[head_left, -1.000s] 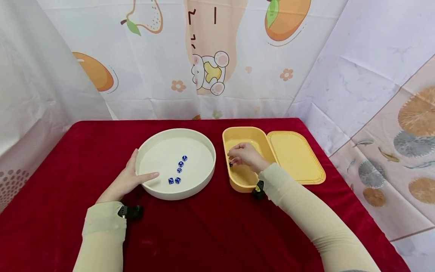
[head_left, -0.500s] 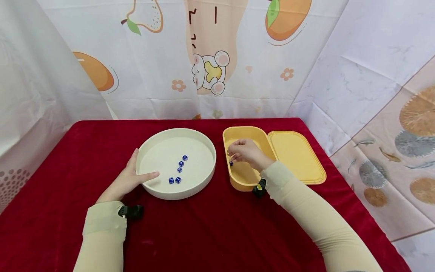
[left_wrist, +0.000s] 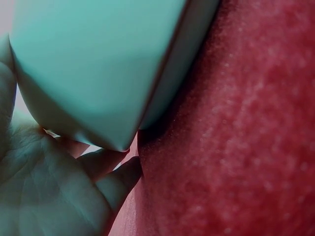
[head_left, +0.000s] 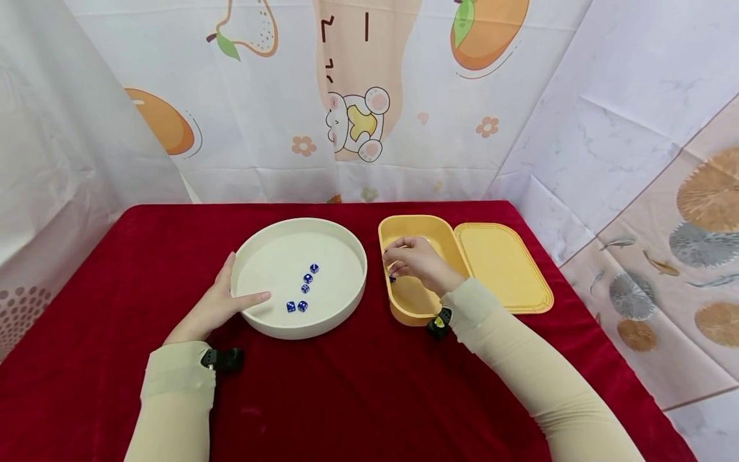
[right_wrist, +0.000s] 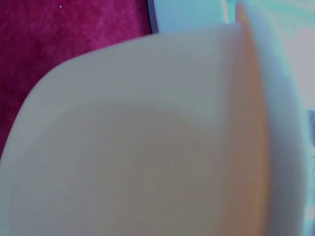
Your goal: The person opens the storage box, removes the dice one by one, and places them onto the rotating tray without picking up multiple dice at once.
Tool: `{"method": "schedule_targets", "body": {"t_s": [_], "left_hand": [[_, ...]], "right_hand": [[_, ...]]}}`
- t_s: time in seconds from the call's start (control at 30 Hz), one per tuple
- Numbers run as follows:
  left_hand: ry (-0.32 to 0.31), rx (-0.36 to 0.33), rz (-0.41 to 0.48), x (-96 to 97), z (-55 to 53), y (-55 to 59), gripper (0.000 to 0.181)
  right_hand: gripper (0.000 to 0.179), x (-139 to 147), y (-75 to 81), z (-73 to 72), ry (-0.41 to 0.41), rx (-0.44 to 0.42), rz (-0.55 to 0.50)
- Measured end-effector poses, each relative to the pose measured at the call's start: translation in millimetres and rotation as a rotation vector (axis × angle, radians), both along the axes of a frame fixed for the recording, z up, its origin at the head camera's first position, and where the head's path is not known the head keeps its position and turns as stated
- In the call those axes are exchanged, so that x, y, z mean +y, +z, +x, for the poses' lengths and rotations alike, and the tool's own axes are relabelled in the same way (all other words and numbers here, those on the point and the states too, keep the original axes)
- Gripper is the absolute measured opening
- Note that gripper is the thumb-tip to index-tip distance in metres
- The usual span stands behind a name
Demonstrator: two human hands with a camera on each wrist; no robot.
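At the left, a round white tray [head_left: 305,326] holds several blue dice [head_left: 305,289]. My left hand [head_left: 210,308] holds the tray's left side, thumb over the rim and fingers along the outer wall. In the left wrist view, my left hand [left_wrist: 54,182] lies against the tray wall [left_wrist: 93,73], fingers near its base. My right hand [head_left: 421,263] reaches into a yellow box [head_left: 424,317], fingers curled near its left wall. A tiny dark spot at the fingertips looks like a pinched die. Below them a blue die [head_left: 392,278] is partly covered.
A yellow lid [head_left: 502,266] lies right of the box. Both stand on a red cloth [head_left: 323,398], with printed curtains [head_left: 260,128] behind. In the right wrist view, a pale, blurred container wall [right_wrist: 133,147] fills the frame and hides the hand.
My right hand has risen slightly inside the box and shifted a little left, fingers still curled. My left hand, the tray and its dice stay in place.
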State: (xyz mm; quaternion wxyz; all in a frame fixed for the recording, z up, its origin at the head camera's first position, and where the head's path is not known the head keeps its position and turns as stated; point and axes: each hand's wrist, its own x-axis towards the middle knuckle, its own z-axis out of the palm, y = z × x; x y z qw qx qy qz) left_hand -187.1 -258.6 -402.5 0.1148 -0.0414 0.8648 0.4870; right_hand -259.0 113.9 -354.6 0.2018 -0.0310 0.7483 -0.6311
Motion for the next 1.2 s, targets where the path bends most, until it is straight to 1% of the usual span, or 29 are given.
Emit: {"method": "schedule_targets", "body": {"t_s": [0.07, 0.17, 0.4, 0.53, 0.7, 1.03, 1.2], "left_hand": [[0.0, -0.002, 0.003, -0.4, -0.3, -0.5, 0.124], [-0.002, 0.0, 0.006, -1.1, -0.9, -1.6, 0.123], [-0.002, 0.003, 0.008, -1.0, -1.2, -1.7, 0.124], [-0.004, 0.008, 0.01, -0.5, -0.3, -0.3, 0.124], [-0.009, 0.009, 0.011, -0.3, 0.7, 0.7, 0.124], [-0.001, 0.003, 0.012, -0.9, -0.8, -0.3, 0.124], [-0.006, 0.003, 0.007, -1.1, -1.1, -0.9, 0.123]], "right_hand": [[0.011, -2, 1.3, 1.9, -0.003, 0.002, -0.009], [0.016, -6, 3.1, 5.3, 0.007, 0.009, -0.016], [0.024, -17, 9.2, 11.3, 0.046, 0.03, 0.001], [0.022, -23, 12.1, 13.9, 0.064, 0.041, -0.001], [0.017, -33, 13.7, 16.5, 0.086, 0.035, -0.012], [0.016, -54, 10.3, 20.7, 0.114, 0.009, -0.037], [0.018, -64, 6.2, 21.2, 0.135, -0.017, -0.025]]}}
